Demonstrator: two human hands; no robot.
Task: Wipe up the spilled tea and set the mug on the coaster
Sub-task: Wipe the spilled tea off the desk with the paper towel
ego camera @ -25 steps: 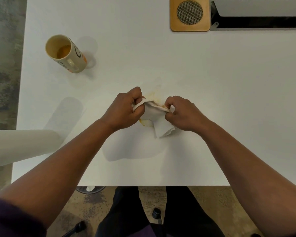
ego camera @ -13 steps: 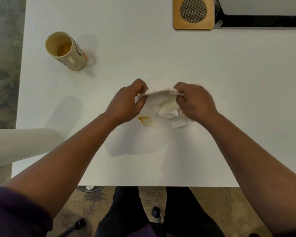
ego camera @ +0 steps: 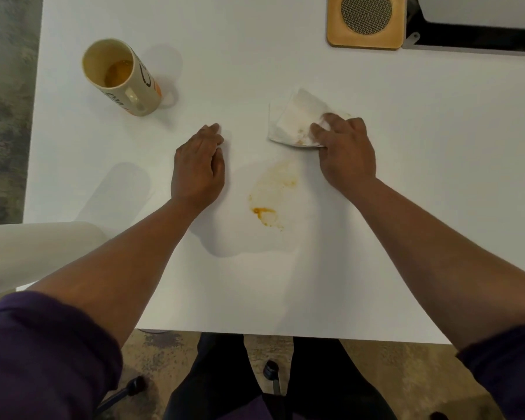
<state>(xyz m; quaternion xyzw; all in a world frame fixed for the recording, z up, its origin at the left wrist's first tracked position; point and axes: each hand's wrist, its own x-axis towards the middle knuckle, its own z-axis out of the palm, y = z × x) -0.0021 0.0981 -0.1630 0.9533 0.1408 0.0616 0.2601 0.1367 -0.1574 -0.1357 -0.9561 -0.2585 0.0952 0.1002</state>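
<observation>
My right hand (ego camera: 344, 150) presses a stained paper towel (ego camera: 297, 121) flat on the white counter (ego camera: 406, 192); my left hand (ego camera: 198, 165) rests empty beside the spill.

I see the right hand's fingers spread across the towel's near right corner, pinning it down rather than pinching it. The left hand lies palm down, fingers loosely curled, holding nothing. Between and slightly nearer than both hands sits the orange tea stain (ego camera: 270, 198), a faint ring with a darker spot at its near edge, apart from the towel. The mug (ego camera: 125, 77) lies on its side at the far left, mouth towards me, a little tea pooled inside. The wooden coaster (ego camera: 365, 22) sits at the far edge, well apart from the mug.
</observation>
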